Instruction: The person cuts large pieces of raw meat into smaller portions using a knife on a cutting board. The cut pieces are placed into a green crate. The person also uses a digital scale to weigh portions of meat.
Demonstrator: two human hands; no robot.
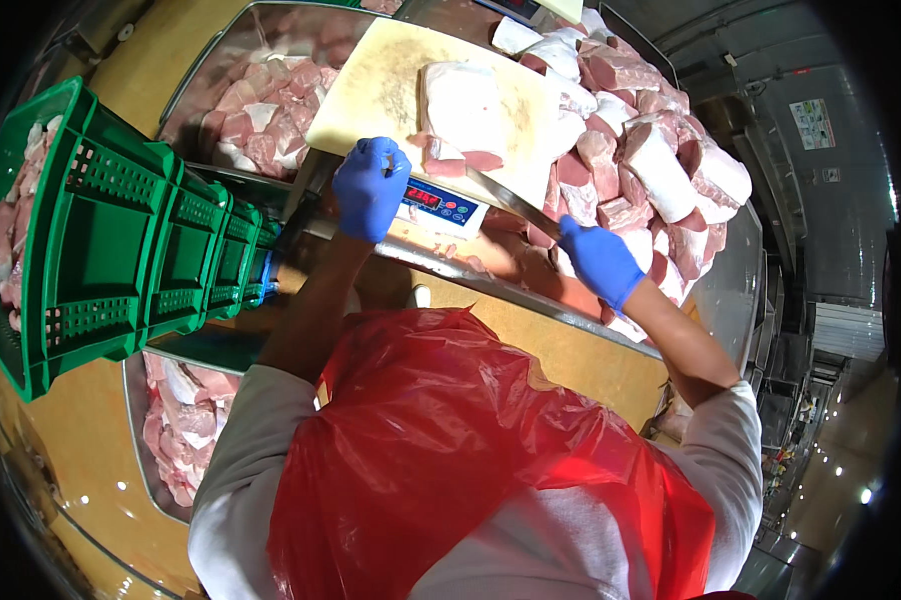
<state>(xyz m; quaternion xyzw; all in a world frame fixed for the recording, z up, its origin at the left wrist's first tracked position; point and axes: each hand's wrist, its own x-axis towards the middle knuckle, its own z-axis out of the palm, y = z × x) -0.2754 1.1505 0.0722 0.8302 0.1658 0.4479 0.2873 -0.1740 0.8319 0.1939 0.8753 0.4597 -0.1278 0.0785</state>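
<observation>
My left hand (372,187), in a blue glove, is closed at the lower left corner of the pale cutting board (367,85); what its fingers hold, if anything, I cannot make out. My right hand (599,258), also gloved, grips a knife (506,199), its long blade angled up-left to a piece of meat with white fat (461,105) on the board. A smaller pink-and-white strip (449,156) lies at that piece's lower edge, by the blade. Under the board a scale (441,210) shows its display panel.
A steel tray of cut meat (176,130) is at upper left, a large heap of meat pieces (666,175) at right. Stacked green crates (101,262), the top one holding meat, stand at left above another meat-filled tray (136,425). The steel table's rim (421,258) runs before me.
</observation>
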